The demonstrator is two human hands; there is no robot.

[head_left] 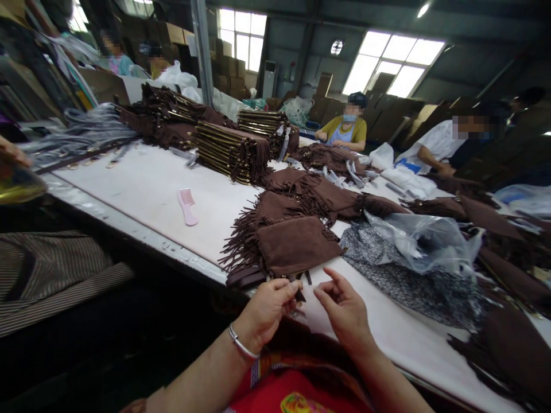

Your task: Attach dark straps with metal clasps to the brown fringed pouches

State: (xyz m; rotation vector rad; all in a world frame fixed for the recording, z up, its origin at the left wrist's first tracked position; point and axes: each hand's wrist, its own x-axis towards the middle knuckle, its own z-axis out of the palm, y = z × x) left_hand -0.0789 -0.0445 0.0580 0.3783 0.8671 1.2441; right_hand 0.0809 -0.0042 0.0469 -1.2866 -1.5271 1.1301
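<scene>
So, going left to right: there's a heap of gray straps at the far end of the white surface, then a pink comb lying untouched. Past that, a neat stack of bags, metal edges lined up; I'd guess those are dealt with, though I can't swear to it. Next is the fringed brown bag, lying flat at the near edge, right by both hands. Left hand has a narrow grip, pinching a small dark tab just below the bag, so this one looks mid-job to me. Right hand is just beside it, thumb and fingers curled near something pale; can't tell if it's holding it. Further right, past clear plastic on a speckled cloth, more brown bags lie loose, so plenty seems left.
</scene>
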